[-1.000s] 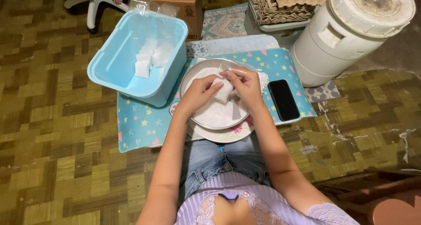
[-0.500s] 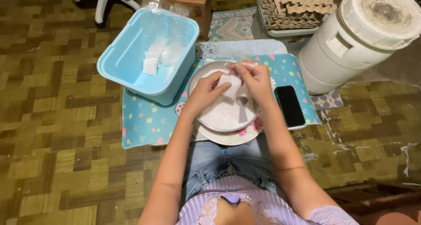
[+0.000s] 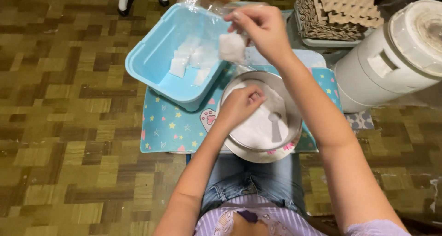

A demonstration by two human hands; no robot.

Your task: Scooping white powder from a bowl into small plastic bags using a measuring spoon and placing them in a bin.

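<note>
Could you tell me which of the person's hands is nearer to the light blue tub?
Right. The right hand holds a white lump above the light blue tub; the left hand rests on the bowl.

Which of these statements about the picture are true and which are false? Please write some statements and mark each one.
1. The right hand holds a small white packet above the blue tub. True.
2. The left hand rests on the white drum. False: it is at the bowl of white powder; the drum stands apart at the right.
3. A spoon lies in the powder. True.
4. The tub is empty. False: several white packets lie in it.
5. The tub sits on a mat with stars. True.
6. The egg trays are under the bowl. False: they are stacked behind it, at the top.
</note>
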